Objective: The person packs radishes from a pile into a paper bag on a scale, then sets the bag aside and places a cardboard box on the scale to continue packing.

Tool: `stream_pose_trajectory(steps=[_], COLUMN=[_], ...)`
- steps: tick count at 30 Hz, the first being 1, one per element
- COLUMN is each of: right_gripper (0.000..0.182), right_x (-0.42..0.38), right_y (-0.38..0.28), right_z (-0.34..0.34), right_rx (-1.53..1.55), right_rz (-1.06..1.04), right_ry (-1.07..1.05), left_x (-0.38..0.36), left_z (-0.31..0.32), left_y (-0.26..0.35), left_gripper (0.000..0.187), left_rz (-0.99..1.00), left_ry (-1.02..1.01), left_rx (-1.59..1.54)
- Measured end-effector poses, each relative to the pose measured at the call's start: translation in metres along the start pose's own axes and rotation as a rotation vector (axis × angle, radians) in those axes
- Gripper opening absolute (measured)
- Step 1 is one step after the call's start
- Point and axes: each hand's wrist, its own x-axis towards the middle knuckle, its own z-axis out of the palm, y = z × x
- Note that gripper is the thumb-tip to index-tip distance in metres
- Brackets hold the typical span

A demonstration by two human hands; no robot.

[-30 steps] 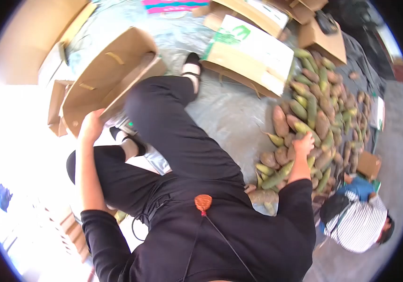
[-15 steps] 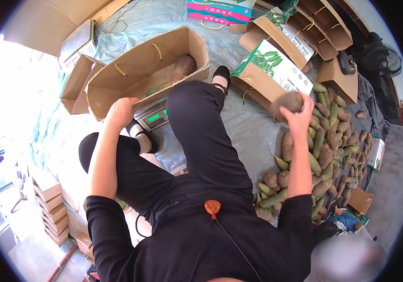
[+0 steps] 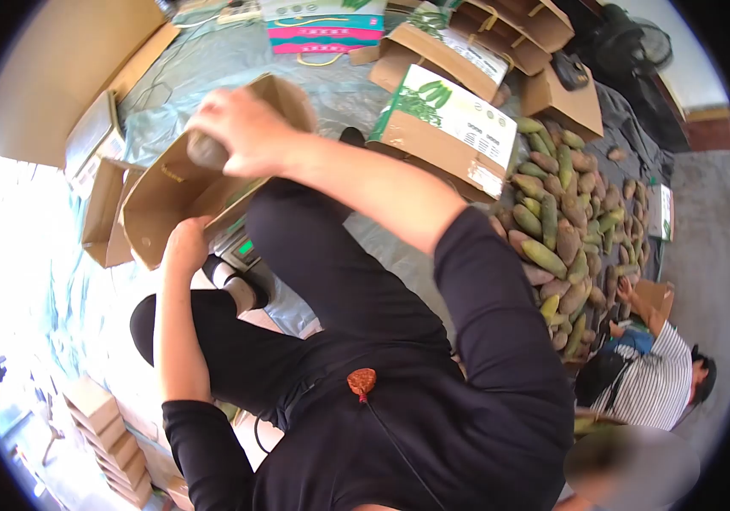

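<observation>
My right hand is over the open cardboard box, its fingers wrapped round a brownish root vegetable. My left hand grips the near edge of that box, close to its left end. The box rests on a digital scale whose display glows green. My right hand and forearm hide much of the box's inside.
A pile of green and reddish-brown root vegetables lies on the right. Printed cartons stand at the back, near a black fan. A co-worker in a striped shirt reaches to the pile. Stacked boxes are lower left.
My right hand has swung left from beside the pile to above the box, carrying the root vegetable. My left hand still holds the box edge. The view has shifted, showing more of the co-worker.
</observation>
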Motion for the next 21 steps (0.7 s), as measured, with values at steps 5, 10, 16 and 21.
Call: stream_pose_trajectory(steps=[5, 10, 16, 21], right_gripper=[0.047, 0.039, 0.025, 0.016], right_x=[0.008, 0.01, -0.045, -0.138], right_y=[-0.003, -0.012, 0.006, 0.029], right_z=[0.075, 0.062, -0.004, -0.033], right_rx=[-0.14, 0.103, 0.363, 0.486], right_rz=[0.03, 0.105, 0.173, 0.59], right_ry=[-0.31, -0.148, 0.29, 0.57], left_x=[0.001, 0.003, 0.004, 0.006], left_z=[-0.009, -0.006, -0.011, -0.01], left_y=[0.01, 0.006, 0.015, 0.013], left_gripper=[0.027, 0.025, 0.023, 0.029], left_rz=[0.012, 0.003, 0.004, -0.032], left_ry=[-0.015, -0.038, -0.084, -0.093], left_rx=[-0.09, -0.112, -0.099, -0.058])
